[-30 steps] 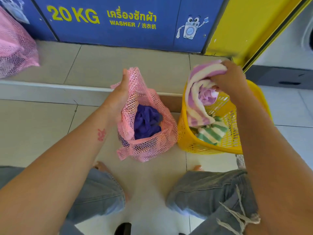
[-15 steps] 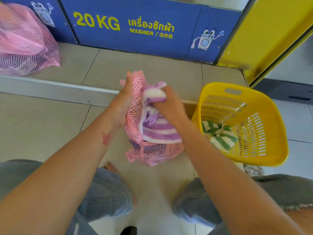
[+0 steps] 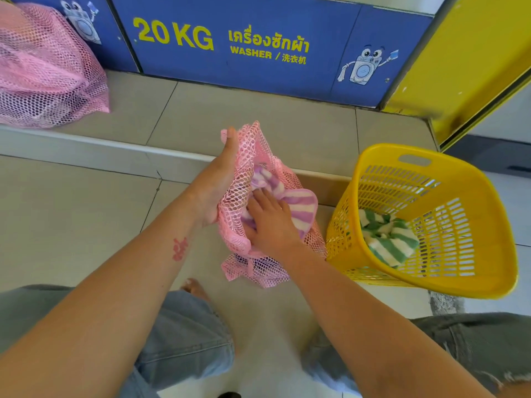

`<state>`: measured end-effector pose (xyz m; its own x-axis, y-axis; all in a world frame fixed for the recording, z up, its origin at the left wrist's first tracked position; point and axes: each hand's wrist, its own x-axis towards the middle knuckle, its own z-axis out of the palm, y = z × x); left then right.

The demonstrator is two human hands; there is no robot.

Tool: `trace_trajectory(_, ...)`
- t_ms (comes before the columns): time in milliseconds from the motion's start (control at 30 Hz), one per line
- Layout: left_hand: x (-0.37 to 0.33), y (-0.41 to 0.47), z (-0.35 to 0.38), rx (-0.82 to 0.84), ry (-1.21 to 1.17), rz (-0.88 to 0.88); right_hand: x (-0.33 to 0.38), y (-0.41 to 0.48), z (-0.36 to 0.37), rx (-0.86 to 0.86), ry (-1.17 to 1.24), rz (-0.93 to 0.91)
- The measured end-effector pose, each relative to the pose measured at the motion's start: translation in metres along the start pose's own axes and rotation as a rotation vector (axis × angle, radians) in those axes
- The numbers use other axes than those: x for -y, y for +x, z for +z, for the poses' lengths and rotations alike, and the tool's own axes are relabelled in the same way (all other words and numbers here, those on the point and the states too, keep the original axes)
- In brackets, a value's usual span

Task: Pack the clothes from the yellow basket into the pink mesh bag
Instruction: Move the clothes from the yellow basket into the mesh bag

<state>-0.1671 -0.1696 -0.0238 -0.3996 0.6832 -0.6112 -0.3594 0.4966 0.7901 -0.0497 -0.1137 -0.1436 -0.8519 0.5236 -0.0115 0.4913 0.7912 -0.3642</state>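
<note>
- Here, the biggest thing I see is the tiled floor, pale beige, with a raised step running across it below a blue washer panel lettered "20 KG" and "WASHER"; a yellow panel stands at the right.
- On the step at the far left sits a second pink mesh bag, full and closed off from my work.
- The yellow basket rests on the floor to my right, tipped toward me, just beside the bag I am filling; a green-and-white striped cloth lies crumpled at its bottom.
- My knees in grey denim frame the lower edge, and a bare foot shows between the arms.
- The pink mesh bag stands on the floor between my knees and the step, its mouth pulled up and open.
- My left hand reaches in from the lower left, fingers closed around the bag's upper rim, thumb pointing up, holding the mesh high.
- My right hand comes in from the lower right, palm down, fingers spread and flat, pressing on the cloth at the bag's mouth; it grips nothing that I can see.
- The purple-and-white striped towel is bunched in the bag's mouth, partly inside, one fold hanging over the right rim.
</note>
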Motion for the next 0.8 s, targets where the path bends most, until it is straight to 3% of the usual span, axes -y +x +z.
trace_trajectory(100, 0.002, 0.003, -0.003, 0.022, -0.014, 0.014, -0.007, -0.004, 0.008, -0.211, 0.165, -0.023)
trace_trajectory(233, 0.0, 0.008, -0.006, 0.022, 0.001, 0.009, -0.005, 0.002, 0.018, -0.142, 0.0, -0.138)
trace_trajectory(300, -0.001, 0.008, -0.006, 0.038, 0.024, -0.009, -0.005, 0.009, 0.02, 0.077, -0.126, -0.153)
trace_trajectory(367, -0.001, 0.008, -0.007, 0.057, 0.014, -0.031, -0.009, 0.017, 0.022, 0.351, -0.225, -0.053)
trace_trajectory(433, -0.002, 0.007, -0.008, 0.061, 0.0, -0.02, -0.011, 0.028, 0.02, 0.455, -0.297, 0.006)
trace_trajectory(567, -0.005, 0.007, -0.01, 0.078, 0.035, 0.014, -0.011, 0.041, 0.015, 0.367, -0.264, 0.07)
trace_trajectory(800, 0.001, 0.008, -0.01, 0.025, 0.062, -0.005, -0.034, -0.001, -0.008, 0.158, -0.175, -0.074)
